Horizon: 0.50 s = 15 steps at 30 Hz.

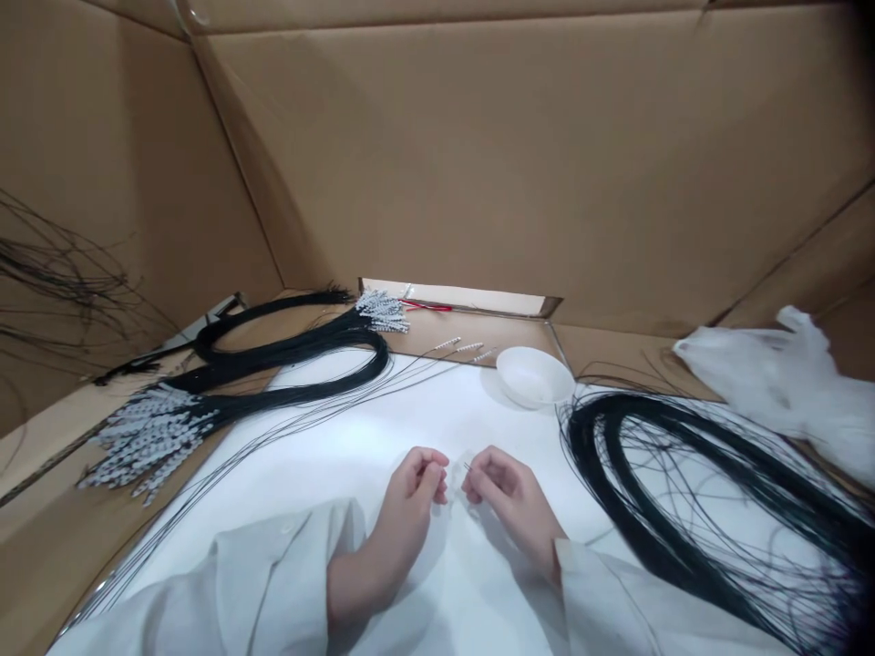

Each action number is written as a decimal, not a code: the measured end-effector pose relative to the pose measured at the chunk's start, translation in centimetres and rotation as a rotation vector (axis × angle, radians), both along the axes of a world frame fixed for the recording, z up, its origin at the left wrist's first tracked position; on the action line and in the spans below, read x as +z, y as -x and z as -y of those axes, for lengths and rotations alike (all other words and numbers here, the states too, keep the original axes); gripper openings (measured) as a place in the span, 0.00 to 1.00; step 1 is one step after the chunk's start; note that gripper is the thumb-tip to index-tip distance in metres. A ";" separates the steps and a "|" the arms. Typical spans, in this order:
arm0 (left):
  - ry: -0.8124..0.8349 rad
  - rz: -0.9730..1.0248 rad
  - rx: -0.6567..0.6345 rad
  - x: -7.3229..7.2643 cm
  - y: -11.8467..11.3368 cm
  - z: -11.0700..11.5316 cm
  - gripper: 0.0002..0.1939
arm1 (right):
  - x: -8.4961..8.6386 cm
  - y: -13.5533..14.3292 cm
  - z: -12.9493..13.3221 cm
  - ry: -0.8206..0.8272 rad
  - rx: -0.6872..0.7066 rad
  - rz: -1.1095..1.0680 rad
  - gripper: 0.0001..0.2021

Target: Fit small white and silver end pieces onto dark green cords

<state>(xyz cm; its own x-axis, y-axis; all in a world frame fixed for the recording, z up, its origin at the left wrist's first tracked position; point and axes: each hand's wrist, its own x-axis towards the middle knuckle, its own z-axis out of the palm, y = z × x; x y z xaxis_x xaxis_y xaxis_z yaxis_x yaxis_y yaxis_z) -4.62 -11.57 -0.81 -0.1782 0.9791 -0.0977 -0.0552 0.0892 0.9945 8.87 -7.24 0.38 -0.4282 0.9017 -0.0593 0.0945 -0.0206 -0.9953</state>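
My left hand (412, 487) is raised over the white work surface, fingers curled and thumb against the forefinger; whatever lies in that pinch is too small to make out. Facing it a short gap away, my right hand (502, 487) pinches a thin dark strand (468, 466), whose short tip pokes out toward the left hand. Its exact kind cannot be told. Beyond the hands, a few thin black cords (355, 387) with white beaded ends (468, 347) lie across the surface. A shallow white bowl (534, 378) stands beside those ends.
Bundled black cords (307, 394) with white beaded tips (154, 433) lie at left. A large loop of black cords (602, 456) lies at right, near a white plastic bag (772, 364). A thin red item (427, 305) rests at the back. Cardboard walls (506, 164) enclose the area.
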 end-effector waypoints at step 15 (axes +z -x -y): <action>0.058 0.101 -0.057 0.6 0.1 0.0 0.07 | -0.4 0.4 -0.1 -0.062 -0.038 0.053 0.03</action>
